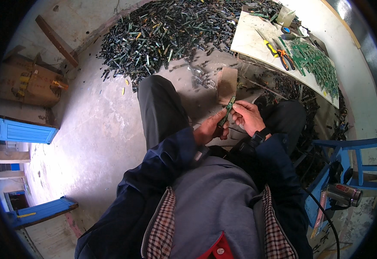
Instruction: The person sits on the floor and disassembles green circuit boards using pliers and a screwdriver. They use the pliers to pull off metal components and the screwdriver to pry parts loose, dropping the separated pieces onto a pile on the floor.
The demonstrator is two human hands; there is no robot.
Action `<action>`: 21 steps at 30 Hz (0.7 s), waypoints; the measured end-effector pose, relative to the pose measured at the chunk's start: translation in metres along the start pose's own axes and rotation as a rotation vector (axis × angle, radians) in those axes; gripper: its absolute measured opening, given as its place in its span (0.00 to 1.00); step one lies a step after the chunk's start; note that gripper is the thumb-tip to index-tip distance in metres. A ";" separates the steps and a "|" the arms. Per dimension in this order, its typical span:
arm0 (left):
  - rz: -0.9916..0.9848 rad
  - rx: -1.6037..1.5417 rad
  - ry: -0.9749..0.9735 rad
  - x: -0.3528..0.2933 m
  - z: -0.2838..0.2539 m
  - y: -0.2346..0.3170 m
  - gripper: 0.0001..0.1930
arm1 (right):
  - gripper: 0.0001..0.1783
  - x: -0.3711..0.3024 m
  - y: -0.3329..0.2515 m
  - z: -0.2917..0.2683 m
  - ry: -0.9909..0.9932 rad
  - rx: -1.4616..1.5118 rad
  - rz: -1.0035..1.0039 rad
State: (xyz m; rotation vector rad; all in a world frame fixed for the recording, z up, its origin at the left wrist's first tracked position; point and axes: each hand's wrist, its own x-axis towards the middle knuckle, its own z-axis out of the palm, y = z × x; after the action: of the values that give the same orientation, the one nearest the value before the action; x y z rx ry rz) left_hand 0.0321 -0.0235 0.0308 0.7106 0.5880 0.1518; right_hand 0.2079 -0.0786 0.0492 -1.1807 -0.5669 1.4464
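Observation:
Between my knees, my left hand [212, 127] is closed around a narrow green-and-dark strip [228, 108] that looks like a piece of circuit board. The strip stands tilted, its upper end showing past the fingers. My right hand [248, 117] is pinched at the strip's right side, its thumb and fingertips against it; whether they also hold a smaller part is too small to tell. Just beyond the hands, a brown flat board [227, 84] with a dark stain leans or lies near the floor.
A big heap of dark strips [154, 39] covers the far floor. On the white tabletop [253, 39] at the right lie green board strips [313, 64], yellow-handled [270, 48] and orange-handled [287, 60] tools. A blue chair [348, 159] with a metal flask [345, 194] stands right; a carton [33, 82] left.

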 end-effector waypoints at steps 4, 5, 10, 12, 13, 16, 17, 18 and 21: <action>-0.018 -0.021 0.002 0.001 0.000 0.000 0.27 | 0.11 0.002 0.002 -0.003 0.005 0.009 -0.010; -0.021 -0.026 0.003 0.001 0.001 0.000 0.27 | 0.11 0.002 0.002 -0.003 0.005 0.017 -0.009; -0.014 -0.019 0.023 -0.003 0.008 0.005 0.28 | 0.11 0.003 0.003 -0.005 -0.007 0.050 -0.004; -0.010 0.042 0.007 -0.003 0.006 0.004 0.28 | 0.11 0.002 0.001 -0.004 0.014 0.043 -0.006; -0.011 0.102 -0.011 -0.003 0.004 0.003 0.28 | 0.11 0.002 0.000 -0.005 0.038 0.021 -0.009; -0.015 0.181 -0.003 -0.001 0.002 0.000 0.28 | 0.11 -0.001 -0.004 -0.002 0.062 -0.040 -0.027; -0.017 0.190 0.010 -0.001 0.001 -0.001 0.28 | 0.11 -0.002 -0.005 -0.001 0.062 -0.059 -0.034; -0.011 0.183 0.018 0.000 0.001 -0.002 0.28 | 0.11 -0.002 -0.005 -0.002 0.042 -0.055 -0.043; 0.005 0.154 0.051 0.000 0.000 -0.001 0.27 | 0.11 -0.002 -0.005 -0.005 0.000 -0.032 -0.068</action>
State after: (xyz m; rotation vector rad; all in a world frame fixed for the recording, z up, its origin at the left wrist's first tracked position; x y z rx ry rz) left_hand 0.0321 -0.0248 0.0301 0.8589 0.6515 0.1300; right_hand 0.2146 -0.0808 0.0524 -1.1753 -0.6262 1.3843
